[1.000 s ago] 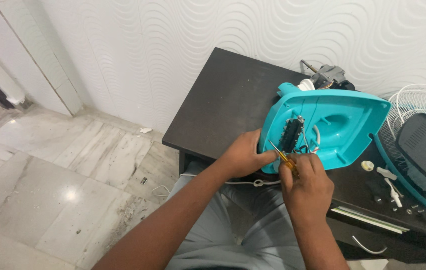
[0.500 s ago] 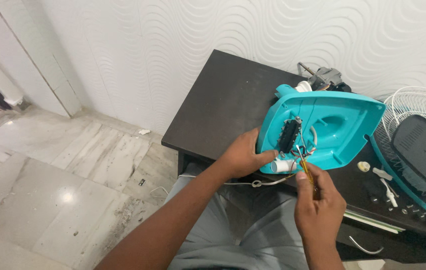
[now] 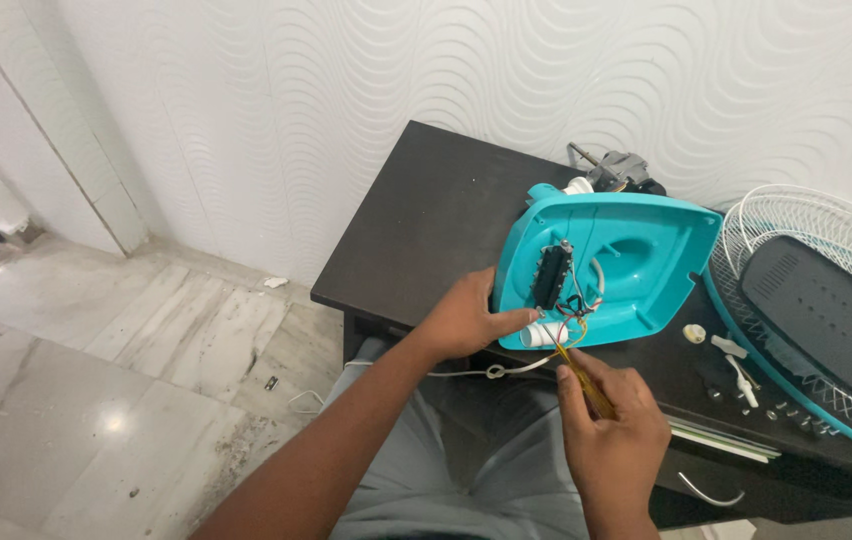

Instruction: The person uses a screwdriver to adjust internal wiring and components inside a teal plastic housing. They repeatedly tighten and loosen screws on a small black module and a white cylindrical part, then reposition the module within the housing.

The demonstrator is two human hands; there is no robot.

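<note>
At the front edge of a dark table (image 3: 426, 230), the left hand (image 3: 466, 320) grips the near rim of an upturned teal fan base (image 3: 636, 255) while the right hand (image 3: 611, 435) pinches a yellow-handled screwdriver (image 3: 578, 372), tip at its wiring, a fan grille (image 3: 826, 310) just beside.

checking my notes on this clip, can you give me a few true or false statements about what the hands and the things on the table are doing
1. The left hand grips the near edge of the teal base. True.
2. The right hand is empty. False: it holds a yellow-handled screwdriver with its tip at the wires.
3. The teal base lies on a white table. False: the table is dark.
4. A fan grille lies to the right of the teal base. True.
5. Small white parts lie between the base and the grille. True.
</note>
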